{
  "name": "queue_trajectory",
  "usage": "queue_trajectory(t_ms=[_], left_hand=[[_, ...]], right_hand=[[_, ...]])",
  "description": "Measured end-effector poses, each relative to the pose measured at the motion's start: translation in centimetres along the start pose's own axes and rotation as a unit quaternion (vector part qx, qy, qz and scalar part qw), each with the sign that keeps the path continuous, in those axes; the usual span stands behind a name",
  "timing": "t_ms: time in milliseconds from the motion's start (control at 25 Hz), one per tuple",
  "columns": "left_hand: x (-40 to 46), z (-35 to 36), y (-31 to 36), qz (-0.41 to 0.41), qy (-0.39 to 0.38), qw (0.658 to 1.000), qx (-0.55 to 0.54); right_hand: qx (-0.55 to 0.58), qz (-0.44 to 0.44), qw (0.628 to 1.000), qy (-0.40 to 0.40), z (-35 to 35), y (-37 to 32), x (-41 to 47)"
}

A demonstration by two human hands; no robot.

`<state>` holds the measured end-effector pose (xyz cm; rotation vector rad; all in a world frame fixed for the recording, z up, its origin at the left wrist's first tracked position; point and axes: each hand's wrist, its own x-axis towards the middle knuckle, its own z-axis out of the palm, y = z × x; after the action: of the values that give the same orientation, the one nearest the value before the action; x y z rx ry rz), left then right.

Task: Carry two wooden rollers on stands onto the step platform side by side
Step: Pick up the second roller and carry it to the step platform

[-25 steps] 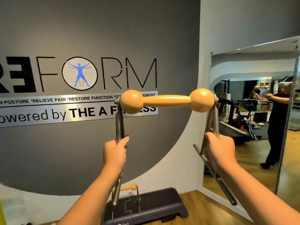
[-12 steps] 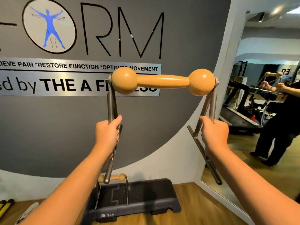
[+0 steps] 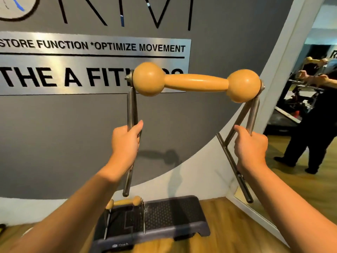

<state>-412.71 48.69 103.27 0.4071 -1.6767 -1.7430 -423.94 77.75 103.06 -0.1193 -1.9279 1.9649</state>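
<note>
1. At the far left you face a grey wall (image 3: 54, 134) carrying a brushed metal sign (image 3: 91, 66) with black lettering; part of it reads "OPTIMIZE MOVEMENT".
2. Your left hand (image 3: 125, 143) is wrapped round the left metal leg (image 3: 131, 110) of the stand you are carrying, fingers curled about the tube and thumb lying up along it. The leg runs on below your fist and ends in the air, above the platform.
3. Between your hands, at the top of the stand, sits the wooden roller (image 3: 196, 82): two round balls joined by a slimmer middle, held roughly level, its right end a little lower. It is up in the air in front of the wall, well above the floor.
4. Low in the middle, the dark step platform (image 3: 173, 216) lies on the wooden floor (image 3: 218, 240) against the wall. A second roller on its stand (image 3: 124, 202) already stands upright on the platform's left part, its thin legs reaching down to the top surface.
5. Your right hand (image 3: 250, 148) grips the right side frame (image 3: 246, 115) of the carried stand, fingers closed round the tubes where they come together. The frame's base bar slants down past your wrist.
6. At the far right a mirror (image 3: 310, 106) shows a person in dark clothes holding the same stand.
</note>
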Motion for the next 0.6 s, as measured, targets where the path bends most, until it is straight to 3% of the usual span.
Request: queue_trajectory(t_ms=[440, 600], left_hand=[[11.3, 6.2, -14.7, -0.043, -0.076, 0.995, -0.045], [13.6, 8.6, -20.9, -0.073, -0.056, 0.996, -0.014]], right_hand=[[-0.029, 0.011, 0.999, -0.012, 7.4, 13.4, 11.1], [-0.021, 0.049, 0.998, -0.039, 9.5, 20.7, 15.0]])
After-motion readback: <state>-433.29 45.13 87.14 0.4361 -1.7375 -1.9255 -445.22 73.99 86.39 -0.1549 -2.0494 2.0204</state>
